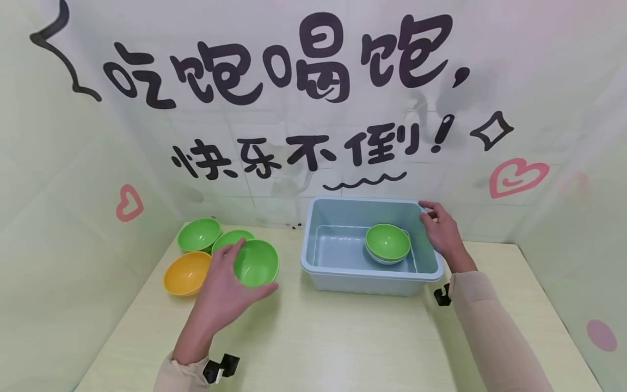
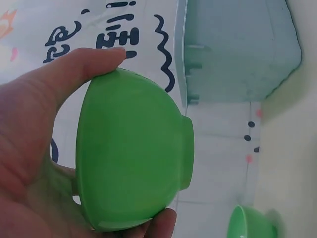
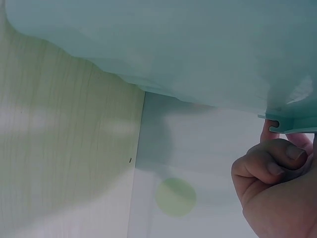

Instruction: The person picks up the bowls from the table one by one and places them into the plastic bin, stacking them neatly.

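A green bowl (image 1: 257,264) is held by its rim in my left hand (image 1: 222,296), thumb on one side and fingers on the other. The left wrist view shows this bowl side-on, with its foot turned away from the palm. At the light blue plastic bin (image 1: 362,281), my right hand (image 1: 443,234) grips the rim at the far right corner. In the right wrist view, fingers (image 3: 270,131) hook around the bin's lip while others curl below. Inside the bin, toward its right, another green bowl (image 1: 388,241) is stacked on a pale bowl (image 1: 383,261).
On the left of the wooden table (image 1: 343,343) stand an orange bowl (image 1: 185,272), a green bowl (image 1: 198,234) behind it and one more green bowl (image 1: 231,237) partly hidden by the left hand. A printed white sheet (image 1: 274,120) hangs behind the table.
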